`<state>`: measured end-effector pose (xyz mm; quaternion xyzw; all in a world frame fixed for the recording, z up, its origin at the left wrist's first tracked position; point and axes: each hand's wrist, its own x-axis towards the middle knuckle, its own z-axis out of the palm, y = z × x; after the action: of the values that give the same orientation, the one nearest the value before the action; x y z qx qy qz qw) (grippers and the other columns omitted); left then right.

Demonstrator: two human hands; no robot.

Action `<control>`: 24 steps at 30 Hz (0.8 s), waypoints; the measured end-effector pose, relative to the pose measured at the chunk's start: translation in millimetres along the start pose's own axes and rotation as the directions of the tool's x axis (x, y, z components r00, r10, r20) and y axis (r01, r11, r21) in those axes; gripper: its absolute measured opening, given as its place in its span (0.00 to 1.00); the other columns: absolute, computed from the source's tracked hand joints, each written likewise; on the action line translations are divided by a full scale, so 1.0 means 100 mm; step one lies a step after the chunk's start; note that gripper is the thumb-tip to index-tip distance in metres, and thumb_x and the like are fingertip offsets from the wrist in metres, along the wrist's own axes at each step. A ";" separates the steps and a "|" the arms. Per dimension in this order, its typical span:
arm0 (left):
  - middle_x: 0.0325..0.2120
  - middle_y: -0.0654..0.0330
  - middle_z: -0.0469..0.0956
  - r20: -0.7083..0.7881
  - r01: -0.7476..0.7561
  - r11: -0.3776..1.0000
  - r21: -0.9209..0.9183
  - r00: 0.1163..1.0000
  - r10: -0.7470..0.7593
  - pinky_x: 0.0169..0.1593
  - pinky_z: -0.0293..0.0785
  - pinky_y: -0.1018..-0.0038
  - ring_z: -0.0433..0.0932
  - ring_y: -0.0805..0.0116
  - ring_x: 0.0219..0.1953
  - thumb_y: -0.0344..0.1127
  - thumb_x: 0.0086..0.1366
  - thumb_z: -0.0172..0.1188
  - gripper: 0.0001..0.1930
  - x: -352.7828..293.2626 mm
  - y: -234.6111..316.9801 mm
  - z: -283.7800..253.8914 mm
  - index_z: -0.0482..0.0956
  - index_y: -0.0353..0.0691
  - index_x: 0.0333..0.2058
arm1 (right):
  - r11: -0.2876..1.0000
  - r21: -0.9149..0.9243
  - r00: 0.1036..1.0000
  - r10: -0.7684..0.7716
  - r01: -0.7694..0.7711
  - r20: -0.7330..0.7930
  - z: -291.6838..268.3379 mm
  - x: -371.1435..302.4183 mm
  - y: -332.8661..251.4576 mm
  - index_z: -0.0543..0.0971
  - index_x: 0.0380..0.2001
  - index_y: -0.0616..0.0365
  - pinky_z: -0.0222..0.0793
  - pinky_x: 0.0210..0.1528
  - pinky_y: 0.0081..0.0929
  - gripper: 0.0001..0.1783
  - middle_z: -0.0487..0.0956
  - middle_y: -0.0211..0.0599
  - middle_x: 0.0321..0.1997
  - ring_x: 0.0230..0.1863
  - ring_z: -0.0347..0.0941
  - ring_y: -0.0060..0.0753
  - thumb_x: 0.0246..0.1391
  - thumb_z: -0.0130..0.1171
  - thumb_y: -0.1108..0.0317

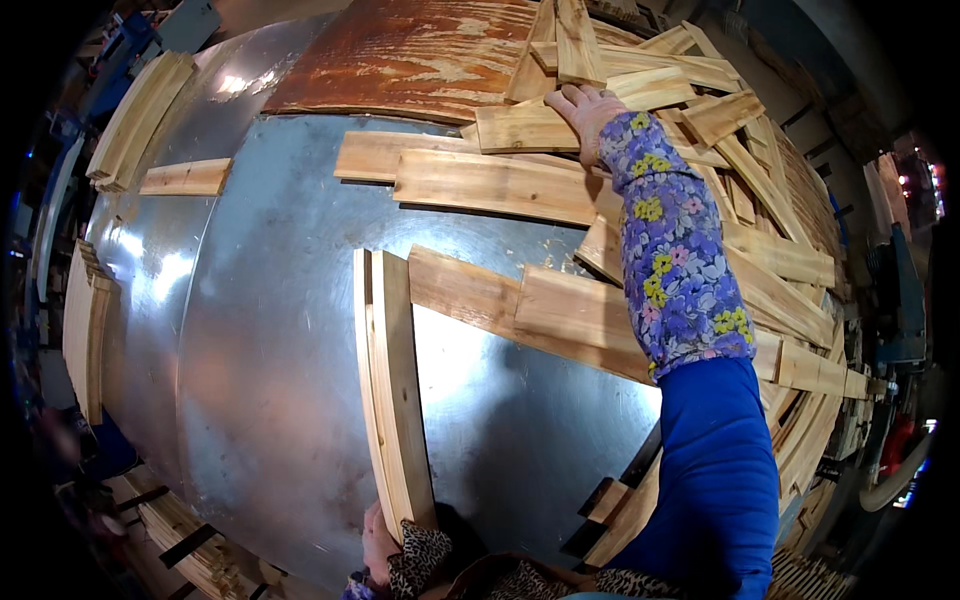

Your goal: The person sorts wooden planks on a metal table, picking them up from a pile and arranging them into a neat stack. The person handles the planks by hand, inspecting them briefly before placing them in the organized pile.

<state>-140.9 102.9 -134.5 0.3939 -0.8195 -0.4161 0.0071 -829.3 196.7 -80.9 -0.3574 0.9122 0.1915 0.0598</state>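
My left hand [377, 545] is low in the view, closed round the near end of a pair of narrow wooden boards [395, 390]. The boards stand on edge side by side, their far ends resting over the metal table. Stretched far forward, my right hand [587, 112] lies on the heap of loose boards, fingers extended. Under and beside it is a short pale board [525, 130], and its fingertips reach the near end of another plank [577, 45]. A flowered sleeve covers the right forearm. Part of my left hand is hidden by the boards and a leopard-print cuff.
The shiny metal table [270, 350] spreads across the middle. Long boards [495, 185] lie across it, with more boards [580, 315] nearer me. Stacked boards [140, 120] and another stack [88, 330] line the left edge. A worn brown sheet [400, 60] covers the far side.
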 end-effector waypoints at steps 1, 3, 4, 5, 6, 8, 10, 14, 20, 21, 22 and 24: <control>0.48 0.44 0.85 0.004 0.021 0.999 -0.033 1.000 -0.021 0.55 0.83 0.57 0.87 0.44 0.49 0.36 0.58 0.76 0.28 -0.02 -0.14 0.03 0.82 0.30 0.56 | 1.000 0.005 1.000 -0.006 0.006 0.017 0.04 0.10 0.02 0.51 0.86 0.44 0.57 0.85 0.47 0.69 0.55 0.46 0.89 0.88 0.51 0.50 0.44 0.79 0.66; 0.49 0.46 0.85 0.008 0.064 0.993 -0.100 0.998 -0.063 0.55 0.83 0.60 0.87 0.50 0.49 0.35 0.59 0.76 0.28 -0.08 -0.39 0.03 0.82 0.31 0.57 | 1.000 0.029 1.000 -0.011 0.011 -0.009 0.11 0.23 0.07 0.51 0.85 0.46 0.56 0.86 0.48 0.70 0.56 0.47 0.89 0.88 0.52 0.51 0.43 0.81 0.61; 0.50 0.47 0.84 0.010 0.084 0.988 -0.131 0.996 -0.083 0.55 0.82 0.61 0.87 0.52 0.49 0.34 0.60 0.77 0.27 -0.13 -0.51 0.01 0.82 0.32 0.58 | 0.998 0.056 0.998 -0.018 0.022 -0.067 0.15 0.26 0.08 0.54 0.84 0.46 0.59 0.84 0.47 0.67 0.59 0.46 0.86 0.86 0.56 0.50 0.44 0.81 0.61; 0.50 0.49 0.84 0.009 0.104 0.981 -0.165 0.995 -0.104 0.55 0.82 0.62 0.87 0.55 0.49 0.33 0.61 0.77 0.27 -0.12 -0.50 0.00 0.82 0.33 0.59 | 0.996 0.081 0.991 -0.027 0.037 -0.128 0.13 0.25 0.06 0.56 0.83 0.46 0.61 0.82 0.46 0.64 0.63 0.46 0.84 0.84 0.60 0.49 0.45 0.80 0.61; 0.51 0.50 0.84 0.011 0.122 0.973 -0.198 0.992 -0.122 0.55 0.82 0.64 0.87 0.58 0.50 0.33 0.62 0.78 0.27 -0.11 -0.49 0.01 0.82 0.34 0.59 | 0.993 0.106 0.982 -0.030 0.051 -0.187 0.13 0.23 0.04 0.59 0.82 0.46 0.64 0.81 0.45 0.62 0.67 0.46 0.82 0.82 0.63 0.48 0.46 0.79 0.60; 0.48 0.52 0.86 -0.032 0.192 0.981 -0.004 0.981 -0.192 0.55 0.82 0.63 0.87 0.59 0.48 0.33 0.63 0.77 0.29 -0.12 -0.28 0.01 0.80 0.36 0.62 | 0.996 0.075 0.996 -0.046 0.052 -0.080 -0.09 0.22 -0.10 0.62 0.80 0.49 0.67 0.78 0.45 0.60 0.72 0.45 0.76 0.78 0.67 0.48 0.45 0.82 0.54; 0.45 0.53 0.87 -0.046 0.483 0.869 -0.105 0.871 -0.489 0.55 0.82 0.62 0.87 0.58 0.48 0.35 0.64 0.76 0.30 -0.03 0.46 -0.02 0.79 0.36 0.63 | 0.996 0.053 0.997 -0.072 0.072 -0.003 -0.21 0.15 -0.24 0.64 0.78 0.50 0.70 0.75 0.45 0.59 0.76 0.46 0.72 0.76 0.70 0.49 0.46 0.83 0.48; 0.46 0.43 0.85 -0.129 0.326 0.932 -0.158 0.929 -0.347 0.56 0.82 0.54 0.86 0.38 0.49 0.37 0.58 0.73 0.27 -0.06 0.52 -0.12 0.81 0.29 0.55 | 0.967 0.103 0.967 -0.240 0.231 0.081 -0.23 -0.26 -0.65 0.63 0.78 0.52 0.73 0.74 0.46 0.65 0.77 0.49 0.69 0.72 0.72 0.53 0.43 0.83 0.35; 0.49 0.47 0.86 -0.049 0.136 0.945 -0.296 0.986 -0.157 0.58 0.81 0.58 0.85 0.54 0.50 0.39 0.63 0.68 0.29 -0.15 -0.17 -0.57 0.78 0.29 0.60 | 0.939 0.223 0.948 -0.293 0.261 0.125 -0.51 -1.45 -1.30 0.68 0.72 0.54 0.79 0.66 0.50 0.57 0.83 0.56 0.60 0.63 0.81 0.59 0.43 0.80 0.40; 0.49 0.46 0.86 -0.033 0.132 0.903 -0.408 0.987 -0.159 0.58 0.81 0.59 0.85 0.54 0.50 0.39 0.63 0.66 0.29 -0.19 -0.32 -0.61 0.78 0.28 0.60 | 0.906 0.341 0.968 -0.246 0.249 -0.052 -0.69 -1.61 -1.34 0.70 0.68 0.55 0.82 0.62 0.51 0.52 0.86 0.56 0.53 0.56 0.85 0.60 0.44 0.78 0.43; 0.50 0.46 0.87 -0.020 0.125 0.848 -0.515 0.987 -0.158 0.58 0.81 0.59 0.85 0.54 0.50 0.38 0.63 0.64 0.29 -0.22 -0.47 -0.63 0.78 0.28 0.60 | 0.878 0.455 0.984 -0.092 0.152 -0.152 -0.92 -1.75 -1.33 0.71 0.68 0.57 0.82 0.61 0.48 0.51 0.88 0.54 0.51 0.55 0.85 0.58 0.44 0.78 0.46; 0.48 0.46 0.87 -0.028 0.158 0.832 -0.532 0.979 -0.204 0.58 0.80 0.61 0.86 0.55 0.49 0.38 0.63 0.63 0.27 -0.27 -0.48 -0.77 0.80 0.27 0.59 | 0.752 0.652 0.994 -0.035 0.096 -0.107 -1.06 -1.74 -0.99 0.67 0.72 0.60 0.81 0.63 0.46 0.54 0.86 0.57 0.55 0.58 0.85 0.58 0.45 0.79 0.50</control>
<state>-65.2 51.3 -108.7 0.4697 -0.6319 -0.6067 0.1099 -630.9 198.6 28.8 -0.3535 0.9100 -0.1584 0.1478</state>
